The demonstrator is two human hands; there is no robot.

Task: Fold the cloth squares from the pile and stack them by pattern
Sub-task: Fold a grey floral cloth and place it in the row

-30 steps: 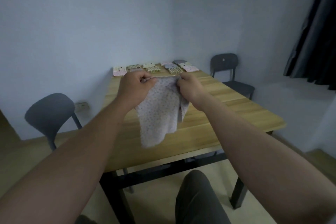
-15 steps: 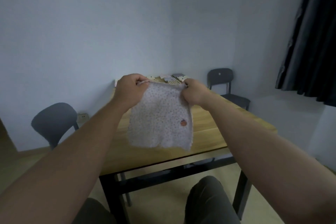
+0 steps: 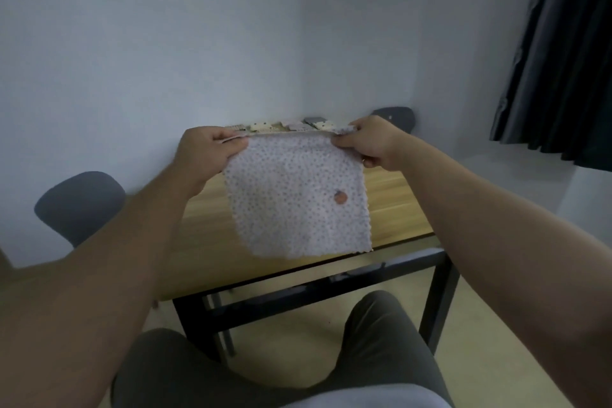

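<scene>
Table (image 3: 212, 242), stacks (image 3: 261, 126), dotted cloth (image 3: 294, 195)

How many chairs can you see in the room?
2. One grey plastic chair stands left of the wooden table; another dark grey chair peeks out behind the right hand at the far end. Others may be hidden.

Cloth (image 3: 294, 199) hides much of the table (image 3: 394, 209) top. Folded stacks (image 3: 291, 125) behind it: patterns too small to read. Curtain (image 3: 563, 53) cut by right edge.

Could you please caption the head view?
Left hand and right hand hold a dotted cloth up by its top corners, table behind.
</scene>
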